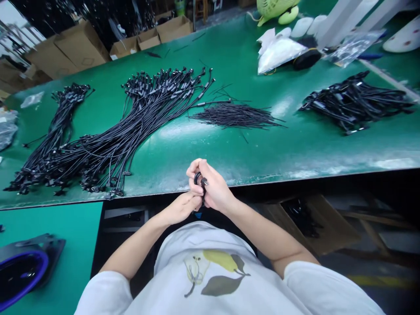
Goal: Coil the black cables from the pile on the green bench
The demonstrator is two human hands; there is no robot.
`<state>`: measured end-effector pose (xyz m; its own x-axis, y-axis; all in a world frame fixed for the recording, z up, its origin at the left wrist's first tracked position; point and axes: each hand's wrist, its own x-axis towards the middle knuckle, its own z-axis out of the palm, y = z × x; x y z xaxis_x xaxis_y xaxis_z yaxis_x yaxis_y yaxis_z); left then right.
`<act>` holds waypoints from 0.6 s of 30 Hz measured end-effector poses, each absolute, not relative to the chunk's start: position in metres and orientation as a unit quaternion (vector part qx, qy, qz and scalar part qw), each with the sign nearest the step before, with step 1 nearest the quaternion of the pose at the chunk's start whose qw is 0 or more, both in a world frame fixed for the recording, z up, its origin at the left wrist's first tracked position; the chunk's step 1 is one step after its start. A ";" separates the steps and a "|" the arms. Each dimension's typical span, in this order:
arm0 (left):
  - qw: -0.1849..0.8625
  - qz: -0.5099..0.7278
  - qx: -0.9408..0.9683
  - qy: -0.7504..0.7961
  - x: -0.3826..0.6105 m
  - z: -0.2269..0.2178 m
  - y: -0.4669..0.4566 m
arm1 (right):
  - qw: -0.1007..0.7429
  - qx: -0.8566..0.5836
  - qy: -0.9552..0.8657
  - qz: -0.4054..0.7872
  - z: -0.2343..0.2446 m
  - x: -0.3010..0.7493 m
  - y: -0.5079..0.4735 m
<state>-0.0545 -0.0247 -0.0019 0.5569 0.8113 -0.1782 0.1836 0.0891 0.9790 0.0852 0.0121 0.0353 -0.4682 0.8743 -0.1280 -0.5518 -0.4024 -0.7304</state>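
Near the table's front edge, in front of my body, a short black cable [204, 181] is folded into a small coil with its plug end showing. My right hand [211, 183] has its fingers wrapped round the coil. Just below and to the left, my left hand [185, 206] is closed at the lower end of the same cable; its fingertips partly hide what they pinch. Beyond my hands lies a pile of thin black ties [238, 115]. Many straight black cables [131, 118] are spread in a large bunch to the left.
Bundled, folded black cables [356, 103] lie at the right of the green table [288, 148]. A white plastic bag [280, 52] and a green plush toy [275, 9] are at the back. Cardboard boxes [80, 48] stand beyond the far edge. A purple-rimmed device [24, 275] sits lower left.
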 end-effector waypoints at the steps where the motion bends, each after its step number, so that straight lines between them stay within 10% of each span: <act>1: 0.623 0.269 0.616 0.400 -0.053 -0.003 -0.026 | 0.437 -0.249 -0.309 0.807 0.039 0.086 0.013; 10: 0.860 0.335 0.220 0.315 -0.025 0.016 -0.040 | 0.407 -0.268 -0.473 0.734 0.039 0.107 0.032; 14: 0.814 0.396 0.193 0.378 -0.027 0.017 -0.034 | 0.388 -0.288 -0.791 0.374 0.032 0.135 0.041; 18: 0.825 0.295 0.291 0.384 -0.035 0.012 -0.029 | 0.193 -0.155 -0.965 0.087 0.023 0.154 0.038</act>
<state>-0.0346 -0.0295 0.0124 0.5315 0.7096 -0.4625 -0.2626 0.6571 0.7065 0.1541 0.0385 0.0228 -0.8777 0.3321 0.3455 0.2647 0.9369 -0.2282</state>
